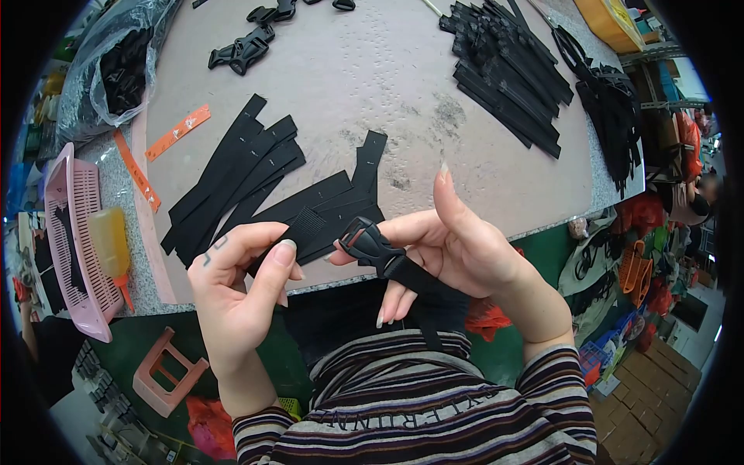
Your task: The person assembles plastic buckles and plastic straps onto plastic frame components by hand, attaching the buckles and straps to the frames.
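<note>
My left hand (240,271) pinches the end of a black webbing strap (308,225) between thumb and forefinger; a textured square shows on the strap. My right hand (465,252) supports a black side-release buckle (372,246) on its fingers, its thumb raised away. A black webbing tail (418,277) runs from the buckle across the right fingers and hangs toward my lap. Both hands are at the table's near edge. Behind them, cut black straps (232,167) lie in an overlapping fan. Whether the left strap joins the buckle is hard to see.
Loose buckles (242,51) lie at the back left, near a plastic bag (124,74) of black parts. A large strap pile (508,74) is at the back right. Left are orange strips (178,132), a pink basket (93,294) and a yellow bottle (110,244). A stool (167,372) stands below.
</note>
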A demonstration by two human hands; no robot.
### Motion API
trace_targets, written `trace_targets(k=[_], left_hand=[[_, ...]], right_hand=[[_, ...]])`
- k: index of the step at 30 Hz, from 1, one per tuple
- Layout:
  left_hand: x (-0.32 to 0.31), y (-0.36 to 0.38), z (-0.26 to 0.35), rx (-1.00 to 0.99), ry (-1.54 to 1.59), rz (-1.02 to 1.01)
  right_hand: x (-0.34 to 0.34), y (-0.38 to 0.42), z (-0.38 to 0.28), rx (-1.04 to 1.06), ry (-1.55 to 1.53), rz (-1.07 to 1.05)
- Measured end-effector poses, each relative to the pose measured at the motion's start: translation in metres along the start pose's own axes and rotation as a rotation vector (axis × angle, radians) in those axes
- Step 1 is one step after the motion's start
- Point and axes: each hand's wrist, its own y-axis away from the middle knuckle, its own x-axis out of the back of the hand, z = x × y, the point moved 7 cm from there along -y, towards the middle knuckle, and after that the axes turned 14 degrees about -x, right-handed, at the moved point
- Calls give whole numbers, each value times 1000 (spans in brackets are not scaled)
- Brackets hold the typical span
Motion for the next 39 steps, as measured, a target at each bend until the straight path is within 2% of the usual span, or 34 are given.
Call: trace_targets(k=[28,39], left_hand=[[0,2,-2,21,-9,-11],[1,3,-4,22,15,-1]], right_hand=[[-5,2,2,-3,24,-26],[-4,-2,3,18,-114,5]])
